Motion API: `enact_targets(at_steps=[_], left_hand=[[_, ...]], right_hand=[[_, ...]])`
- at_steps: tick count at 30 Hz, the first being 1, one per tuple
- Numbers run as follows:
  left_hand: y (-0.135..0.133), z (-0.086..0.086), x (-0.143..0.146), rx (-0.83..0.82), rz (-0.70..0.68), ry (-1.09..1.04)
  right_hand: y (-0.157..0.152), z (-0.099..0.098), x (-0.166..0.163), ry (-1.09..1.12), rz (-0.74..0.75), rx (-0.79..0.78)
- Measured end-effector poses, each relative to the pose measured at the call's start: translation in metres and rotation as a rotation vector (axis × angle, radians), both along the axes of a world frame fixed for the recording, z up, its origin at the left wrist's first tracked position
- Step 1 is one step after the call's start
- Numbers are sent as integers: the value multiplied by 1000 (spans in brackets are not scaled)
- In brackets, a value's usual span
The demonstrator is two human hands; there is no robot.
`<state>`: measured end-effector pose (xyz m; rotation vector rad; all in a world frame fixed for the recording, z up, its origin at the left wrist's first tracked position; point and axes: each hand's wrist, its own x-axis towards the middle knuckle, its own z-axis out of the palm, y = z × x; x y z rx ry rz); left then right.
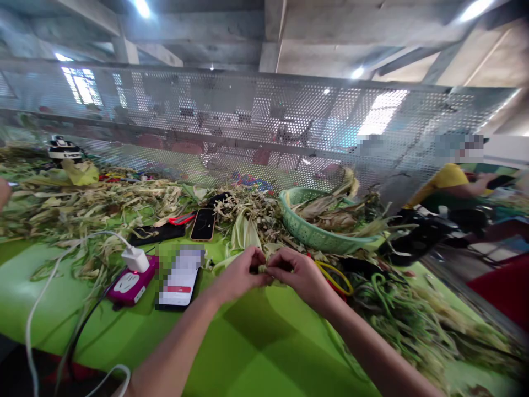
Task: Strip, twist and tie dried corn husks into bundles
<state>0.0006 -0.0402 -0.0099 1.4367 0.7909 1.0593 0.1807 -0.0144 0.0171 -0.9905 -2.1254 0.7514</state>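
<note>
My left hand and my right hand meet at the middle of the green table, fingertips pinched close together. Between them is a small pale green strip of corn husk, mostly hidden by the fingers. Just beyond the fingers, a wider pale husk leaf lies against the pile of dry husk scraps. A yellow loop of cord or handle lies by my right wrist. Left of my left hand rests a phone with a lit screen.
A green plastic basket of dry husks stands at the back right. Green husk strips heap on the right. Leftward are a purple power strip with a white charger, a second phone and red-handled scissors. A perforated metal panel rises behind.
</note>
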Motion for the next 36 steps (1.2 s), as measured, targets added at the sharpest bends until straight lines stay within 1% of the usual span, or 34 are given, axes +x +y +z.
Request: enact_targets(at_steps=[3,6,10,15,20,23,26,29,33,36], left_hand=[[0,-2,1,7,54,88],[1,-3,1,-10,75,116],[2,-6,0,24,95,158],[2,-9,-1,87,120,220],[2,-8,0,12,131,162],[3,-8,0,-42,143,127],[3,-8,1,-78,113,88],[1,-7,2,-86,86,91],[-1,-5,4,-87,71,86],[1,-4,4,-131,135,40]], right_hand=[[-3,3,-1,-41,34,34],[-5,8,0,-82,85,40],[-9,10,-2,-74,8,4],[-16,8,-11,-147,-18,64],[-14,8,-10,-153,-57,114],[-9,11,-2,-138,-44,121],[-8,12,2,-116,-20,154],[-10,10,-2,-109,-8,180],[-17,7,-12,-155,-17,222],[-17,5,-11,-106,-68,240]])
